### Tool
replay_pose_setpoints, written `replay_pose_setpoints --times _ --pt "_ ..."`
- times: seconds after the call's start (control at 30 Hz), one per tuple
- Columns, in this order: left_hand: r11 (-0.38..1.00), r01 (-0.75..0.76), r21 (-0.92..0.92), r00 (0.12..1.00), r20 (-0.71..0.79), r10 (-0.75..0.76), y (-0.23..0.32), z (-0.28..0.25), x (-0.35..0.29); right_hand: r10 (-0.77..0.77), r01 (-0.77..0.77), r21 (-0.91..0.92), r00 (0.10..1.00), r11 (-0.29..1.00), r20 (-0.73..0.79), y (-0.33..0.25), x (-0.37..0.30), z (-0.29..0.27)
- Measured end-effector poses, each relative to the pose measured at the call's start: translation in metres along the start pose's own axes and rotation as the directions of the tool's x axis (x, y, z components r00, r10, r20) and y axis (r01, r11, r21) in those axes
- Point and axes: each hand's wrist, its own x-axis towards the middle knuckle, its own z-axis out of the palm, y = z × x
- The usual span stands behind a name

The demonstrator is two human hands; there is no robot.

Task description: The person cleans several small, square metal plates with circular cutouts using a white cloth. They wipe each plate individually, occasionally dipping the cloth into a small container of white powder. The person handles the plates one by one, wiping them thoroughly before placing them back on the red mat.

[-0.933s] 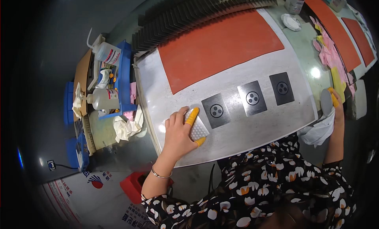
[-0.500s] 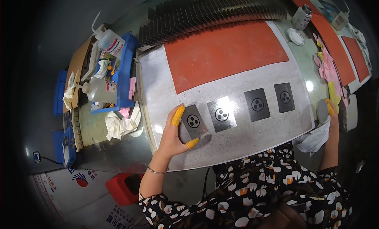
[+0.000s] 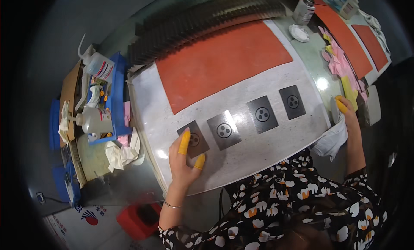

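Observation:
Four flat dark-grey metal plates lie in a row on the pale sheet, each with a ringed cluster of round marks: the leftmost plate (image 3: 200,142), the second plate (image 3: 230,140), the third plate (image 3: 269,125) and the rightmost plate (image 3: 297,107). My left hand (image 3: 183,161) is over the leftmost plate's near-left side, thumb and forefinger apart in yellow finger cots; whether the forefinger touches it I cannot tell. At the right table edge, my right hand (image 3: 348,114) has its fingers closed around a white cloth (image 3: 331,141), beside a grey rounded pad (image 3: 334,108).
An orange mat (image 3: 224,64) lies beyond the plates, with a rack of upright dark plates (image 3: 202,30) behind. Left stands a blue bin (image 3: 120,90) with squeeze bottles (image 3: 97,120). Pink cloths (image 3: 340,66) and a bottle (image 3: 304,10) lie right.
The view has shifted, so the table appears moved leftward. My left forefinger now overlaps the leftmost plate rather than sitting at its edge. My right hand still holds the cloth.

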Motion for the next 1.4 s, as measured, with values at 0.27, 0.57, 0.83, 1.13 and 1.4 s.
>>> replay_pose_setpoints --times 0.27,0.57,0.83,1.13,1.4 --pt "0.98 -0.171 -0.105 0.9 0.387 0.199 0.121 0.119 0.017 -0.217 0.427 -0.762 0.904 0.487 0.368 -0.087 0.027 0.111" --pt "0.967 -0.204 0.154 0.916 0.38 0.132 0.154 0.157 0.034 -0.222 0.536 -0.753 0.844 0.382 0.488 -0.076 0.084 0.148" --pt "0.96 -0.179 0.215 0.909 0.41 0.078 0.157 0.161 0.029 -0.214 0.546 -0.725 0.836 0.419 0.506 -0.055 0.05 0.144" --pt "0.993 -0.077 -0.092 0.975 0.203 0.094 0.131 0.14 0.015 -0.149 0.592 -0.661 0.786 0.46 0.6 -0.044 -0.009 0.124" --pt "0.996 -0.094 0.0 0.96 0.263 0.09 0.137 0.141 0.016 -0.291 0.734 -0.579 0.675 0.355 0.678 -0.069 -0.001 0.107"
